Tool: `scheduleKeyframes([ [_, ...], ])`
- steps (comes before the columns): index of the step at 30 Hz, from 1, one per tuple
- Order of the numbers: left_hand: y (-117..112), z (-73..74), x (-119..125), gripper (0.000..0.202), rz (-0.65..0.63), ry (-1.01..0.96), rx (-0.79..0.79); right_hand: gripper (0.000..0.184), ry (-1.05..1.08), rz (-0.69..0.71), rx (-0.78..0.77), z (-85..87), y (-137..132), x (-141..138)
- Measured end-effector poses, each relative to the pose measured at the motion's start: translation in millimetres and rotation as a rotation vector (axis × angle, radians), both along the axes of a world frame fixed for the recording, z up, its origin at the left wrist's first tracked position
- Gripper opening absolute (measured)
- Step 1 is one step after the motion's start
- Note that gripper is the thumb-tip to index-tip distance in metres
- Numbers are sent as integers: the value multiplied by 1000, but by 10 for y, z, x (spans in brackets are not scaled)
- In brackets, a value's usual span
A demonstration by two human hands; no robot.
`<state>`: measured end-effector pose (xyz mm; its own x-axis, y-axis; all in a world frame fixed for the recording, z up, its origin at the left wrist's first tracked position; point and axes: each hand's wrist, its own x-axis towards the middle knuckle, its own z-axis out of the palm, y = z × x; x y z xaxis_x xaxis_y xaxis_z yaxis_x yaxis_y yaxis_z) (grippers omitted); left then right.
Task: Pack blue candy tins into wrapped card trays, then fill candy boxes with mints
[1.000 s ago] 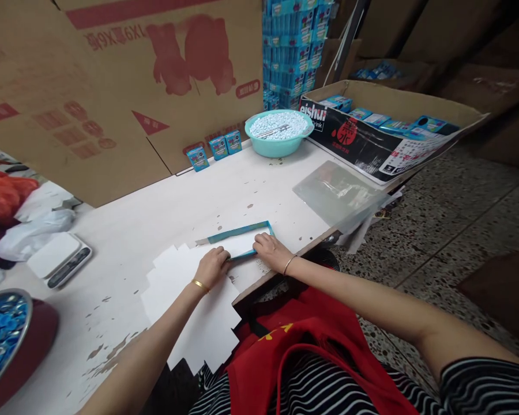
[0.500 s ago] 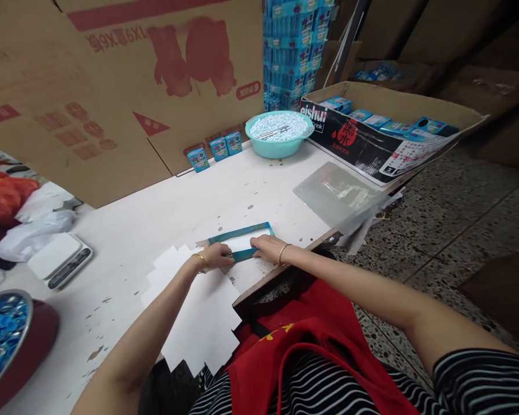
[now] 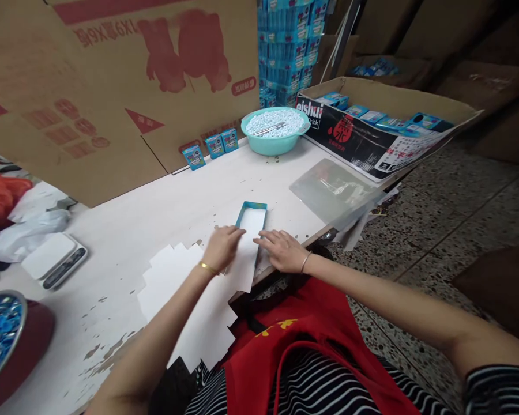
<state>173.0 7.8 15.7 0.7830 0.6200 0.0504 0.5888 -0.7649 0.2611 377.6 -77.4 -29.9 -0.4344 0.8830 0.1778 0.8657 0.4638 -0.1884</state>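
Observation:
A shallow blue-edged cardboard tray [image 3: 254, 215] with a white inside lies at the front of the table, its long side pointing away from me. Its far end stands folded up, while the near end is a flat white flap. My left hand [image 3: 223, 246] is closed at the tray's left wall, slightly smeared by motion. On the opposite side my right hand [image 3: 282, 248] pinches the right wall between thumb and fingers. Several flat white cardboard blanks [image 3: 199, 311] with stepped edges are fanned out beneath my left forearm and reach past the table edge.
A turquoise basin [image 3: 275, 144] full of small pale pieces stands at the back, beside small blue boxes [image 3: 215, 146]. A carton [image 3: 350, 138] with blue packs is at right, near a plastic sheet [image 3: 328, 187]. A white scale [image 3: 54, 259] and red bowl [image 3: 34, 334] sit left.
The tray has turned from lying crosswise to pointing away from me, and its near end now lies flat. Both hands have shifted to its two long sides.

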Motion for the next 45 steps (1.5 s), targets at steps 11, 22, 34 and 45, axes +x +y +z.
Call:
scheduleKeyframes([
  [11,130,-160,-575,32,-560,258,19,35,189,266,-57,-265,-56,-15],
  [22,113,-184,-389,14,-702,216,-156,30,213,401,-100,-271,36,165],
  [34,-15,-265,-572,22,-666,17,-175,38,180,454,-64,-303,18,198],
  [45,-333,-256,-359,66,-591,278,-107,25,209,449,-55,-321,29,178],
])
